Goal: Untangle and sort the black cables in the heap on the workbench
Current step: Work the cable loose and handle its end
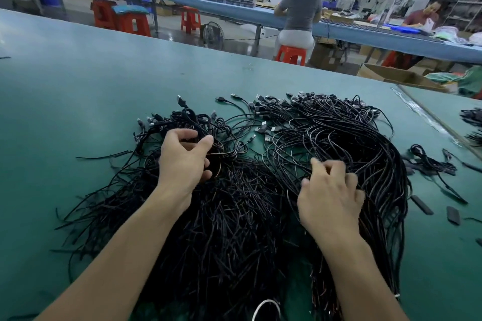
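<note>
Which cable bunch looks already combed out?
The right bunch, by the right hand: strands run in parallel arcs. The left bunch, gripped by the left hand, is tangled.

- Person in grey (300, 8) on a red stool (290, 53), beyond the tabletop's (78, 81) far edge.
- Floor fan (213, 34) left of them.
- Cardboard box (399, 77) off the far right corner.
- Black strips (421, 204) near the right edge.

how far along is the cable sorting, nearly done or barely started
Early to midway, at a guess. Done: the right-side bundle already lies in roughly parallel curves, plugs at the far end. In hand: the left hand grips a knotted clump; the right hand digs into the bundle's strands. Left: the messy left-side heap on the workbench.
</note>
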`<state>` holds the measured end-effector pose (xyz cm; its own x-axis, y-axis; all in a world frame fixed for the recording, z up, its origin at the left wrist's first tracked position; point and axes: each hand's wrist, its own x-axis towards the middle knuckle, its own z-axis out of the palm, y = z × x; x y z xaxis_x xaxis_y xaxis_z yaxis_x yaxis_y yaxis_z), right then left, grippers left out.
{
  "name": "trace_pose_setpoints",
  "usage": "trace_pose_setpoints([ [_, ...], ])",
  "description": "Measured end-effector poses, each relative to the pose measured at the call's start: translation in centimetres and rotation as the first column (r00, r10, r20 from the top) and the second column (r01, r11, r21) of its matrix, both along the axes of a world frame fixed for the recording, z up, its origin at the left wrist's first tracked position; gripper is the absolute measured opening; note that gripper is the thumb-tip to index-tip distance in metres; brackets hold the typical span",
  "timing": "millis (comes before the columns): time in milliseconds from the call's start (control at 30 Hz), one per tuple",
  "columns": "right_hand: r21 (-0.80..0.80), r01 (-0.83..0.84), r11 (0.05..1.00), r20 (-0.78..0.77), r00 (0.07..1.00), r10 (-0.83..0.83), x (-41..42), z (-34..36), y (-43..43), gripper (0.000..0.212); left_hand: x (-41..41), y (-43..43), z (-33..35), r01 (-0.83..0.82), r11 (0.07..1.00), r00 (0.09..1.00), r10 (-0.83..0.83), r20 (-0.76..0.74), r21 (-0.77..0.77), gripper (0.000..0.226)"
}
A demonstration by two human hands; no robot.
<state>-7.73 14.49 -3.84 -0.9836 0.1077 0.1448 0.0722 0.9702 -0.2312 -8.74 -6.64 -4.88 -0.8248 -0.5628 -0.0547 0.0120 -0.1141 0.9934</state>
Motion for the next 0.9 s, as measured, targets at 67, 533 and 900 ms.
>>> trace_pose_setpoints([
  [67, 0.073, 0.018, 0.997, 0.082, 0.996, -0.024, -0.9, 0.2, 0.1, 0.037, 0.3, 0.4, 0.5, 0.017, 0.995, 0.999, -0.021, -0.038, -0.102, 0.011],
  [533, -0.282, -0.26, 0.923, -0.273, 0.945, 0.182, 0.5, 2.8, -0.4, 0.014, 2.3, 2.9, 1.8, 0.483, 0.611, 0.835, -0.536, 0.121, -0.627, 0.058],
  [900, -0.623, -0.495, 0.606, -0.387, 0.868, 0.312, 3.9, 5.4, -0.7, 0.032, 1.3, 2.2, 1.4, 0.182, 0.624, 0.952, -0.306, -0.023, -0.76, 0.034],
])
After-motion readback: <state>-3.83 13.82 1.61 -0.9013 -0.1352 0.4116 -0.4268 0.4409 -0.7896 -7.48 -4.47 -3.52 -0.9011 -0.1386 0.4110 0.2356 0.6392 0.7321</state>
